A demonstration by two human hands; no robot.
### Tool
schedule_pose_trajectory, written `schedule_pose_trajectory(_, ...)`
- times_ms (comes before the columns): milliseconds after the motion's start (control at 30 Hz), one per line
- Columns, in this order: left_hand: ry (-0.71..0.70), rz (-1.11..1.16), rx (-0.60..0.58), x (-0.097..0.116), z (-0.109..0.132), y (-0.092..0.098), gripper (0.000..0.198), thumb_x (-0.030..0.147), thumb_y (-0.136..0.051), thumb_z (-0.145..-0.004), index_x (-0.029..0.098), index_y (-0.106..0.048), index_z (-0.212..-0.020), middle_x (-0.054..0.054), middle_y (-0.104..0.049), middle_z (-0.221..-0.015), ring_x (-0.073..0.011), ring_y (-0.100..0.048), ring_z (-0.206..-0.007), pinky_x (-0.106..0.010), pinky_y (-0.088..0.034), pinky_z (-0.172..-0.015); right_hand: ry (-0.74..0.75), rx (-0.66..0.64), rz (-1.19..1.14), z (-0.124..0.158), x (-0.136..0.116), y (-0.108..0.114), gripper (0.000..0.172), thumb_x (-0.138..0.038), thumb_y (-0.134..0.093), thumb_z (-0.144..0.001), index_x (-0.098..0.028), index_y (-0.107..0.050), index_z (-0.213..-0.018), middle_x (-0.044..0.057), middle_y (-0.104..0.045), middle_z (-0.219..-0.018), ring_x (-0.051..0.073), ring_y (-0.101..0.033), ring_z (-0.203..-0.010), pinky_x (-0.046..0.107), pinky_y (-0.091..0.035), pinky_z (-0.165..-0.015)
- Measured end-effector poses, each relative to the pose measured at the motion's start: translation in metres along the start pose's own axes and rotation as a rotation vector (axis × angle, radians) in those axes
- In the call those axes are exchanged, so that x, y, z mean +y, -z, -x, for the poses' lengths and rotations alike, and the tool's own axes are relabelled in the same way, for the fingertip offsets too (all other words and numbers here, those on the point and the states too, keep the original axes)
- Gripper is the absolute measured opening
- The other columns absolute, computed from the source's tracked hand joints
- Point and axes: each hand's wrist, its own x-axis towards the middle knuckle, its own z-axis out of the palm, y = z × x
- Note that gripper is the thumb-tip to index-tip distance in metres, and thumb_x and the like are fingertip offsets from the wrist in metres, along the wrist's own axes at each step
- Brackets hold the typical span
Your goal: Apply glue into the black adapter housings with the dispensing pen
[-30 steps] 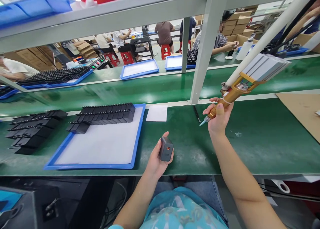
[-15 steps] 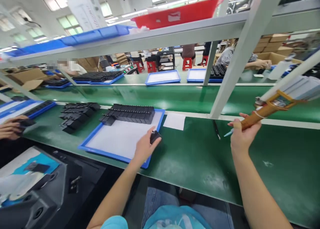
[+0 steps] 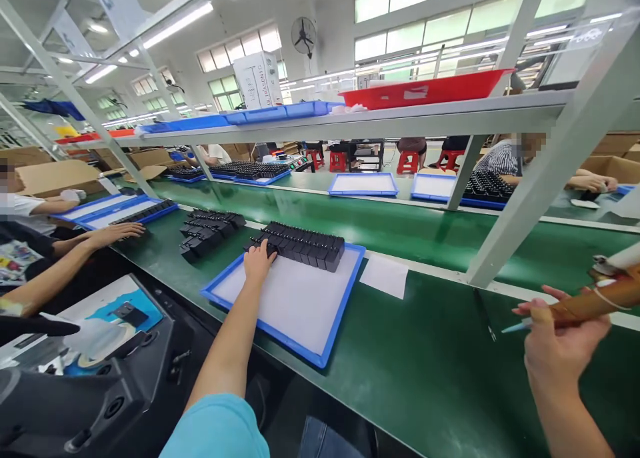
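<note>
My left hand (image 3: 259, 263) reaches to the far left part of a blue-rimmed tray (image 3: 323, 351) with a white bottom. Its fingers close on a small black box (image 3: 271, 249) at the left end of a row of black boxes (image 3: 313, 246) standing in the tray; the fingers partly cover it. Over the right side of the bench, my right hand (image 3: 563, 345) wraps round an amber glue syringe (image 3: 593, 305). The syringe's pale blue tip (image 3: 517, 326) points left, above the bench, close to a thin black tool (image 3: 485, 315).
More black boxes (image 3: 207, 231) stand on the green bench (image 3: 425, 371) left of the tray. White paper (image 3: 385, 276) lies right of it. A slanted shelf post (image 3: 520, 191) rises behind. A co-worker's hand (image 3: 117, 233) is at the left, near a dark machine (image 3: 135, 365).
My left hand has carried the black box from the tray's right edge to the left end of the row. My right hand still holds the syringe. The view has turned and tilted up.
</note>
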Motion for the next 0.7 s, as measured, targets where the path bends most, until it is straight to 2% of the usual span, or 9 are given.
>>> schedule_pose_trajectory(200,0.068,0.056,0.071,-0.008,0.004,-0.009,0.071,0.035,-0.056,-0.084,0.019,-0.027,-0.147,-0.016,-0.046,-0.134,-0.0328,-0.039,-0.118,-0.042,-0.033,-0.095,0.038,-0.024,0.006,0.0,0.003,0.0,0.068,-0.032,-0.075,-0.054,-0.042,-0.04,-0.112,0.004,-0.058,-0.106,0.016,-0.053,-0.054,0.056,-0.051,-0.071)
schedule_pose_trajectory(367,0.194,0.103,0.115,-0.012,0.002,-0.011,0.072,0.037,-0.059,-0.083,0.019,-0.027,-0.146,-0.016,-0.04,-0.137,-0.0338,-0.039,-0.117,-0.043,-0.035,-0.093,0.018,0.003,0.011,-0.001,0.003,-0.001,0.068,-0.034,-0.076,-0.052,-0.04,-0.041,-0.11,0.005,-0.058,-0.105,0.017,-0.053,-0.053,0.056,-0.051,-0.071)
schedule_pose_trajectory(500,0.335,0.139,0.11,-0.011,0.004,-0.011,0.071,0.05,-0.054,-0.085,0.016,-0.03,-0.142,-0.018,-0.04,-0.137,-0.0333,-0.038,-0.122,-0.042,-0.035,-0.095,-0.015,0.015,-0.005,-0.003,0.001,-0.002,0.069,-0.034,-0.077,-0.047,-0.038,-0.039,-0.105,0.003,-0.058,-0.102,0.016,-0.051,-0.051,0.058,-0.05,-0.071)
schedule_pose_trajectory(600,0.436,0.155,0.015,-0.016,0.007,-0.012,0.064,0.06,-0.046,-0.085,0.011,-0.048,-0.125,-0.022,-0.051,-0.124,-0.0348,-0.045,-0.116,-0.044,-0.038,-0.092,-0.044,0.015,-0.022,-0.004,0.0,-0.002,0.071,-0.036,-0.078,-0.046,-0.037,-0.038,-0.105,0.002,-0.057,-0.1,0.015,-0.051,-0.052,0.06,-0.05,-0.073)
schedule_pose_trajectory(700,0.42,0.177,-0.123,-0.023,0.006,-0.015,0.046,0.058,-0.053,-0.08,0.014,-0.061,-0.094,-0.019,-0.062,-0.104,-0.035,-0.054,-0.103,-0.043,-0.043,-0.083,-0.044,0.005,-0.022,-0.004,0.002,-0.002,0.072,-0.036,-0.078,-0.048,-0.037,-0.038,-0.108,0.002,-0.058,-0.102,0.016,-0.052,-0.054,0.057,-0.051,-0.072)
